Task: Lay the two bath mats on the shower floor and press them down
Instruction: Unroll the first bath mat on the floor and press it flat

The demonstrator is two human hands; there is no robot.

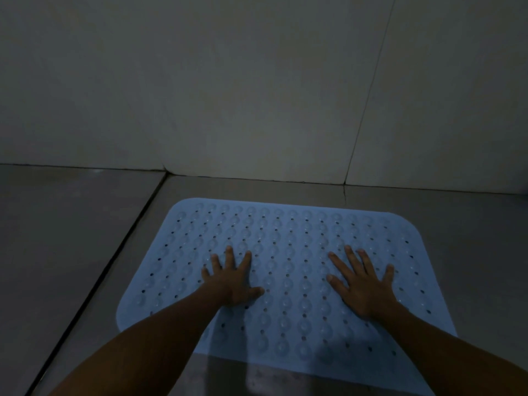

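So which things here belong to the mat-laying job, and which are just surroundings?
Job:
- blue bath mat, flat on the shower floor
- left hand and right hand, both spread flat on it

Surroundings:
- tiled wall
- dark floor joint

Only one mat shows.

You've got a pale blue bath mat (288, 270), rows of clear bumps and small dark holes; grey floor (71, 238); off-white wall tiles (228, 81).

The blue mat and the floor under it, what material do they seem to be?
Blue mat: probably soft rubber or PVC, matte, with rows of molded bumps and drain holes. Floor: seemingly large glazed or polished tiles, grey, faintly glossy, with a dark joint line.
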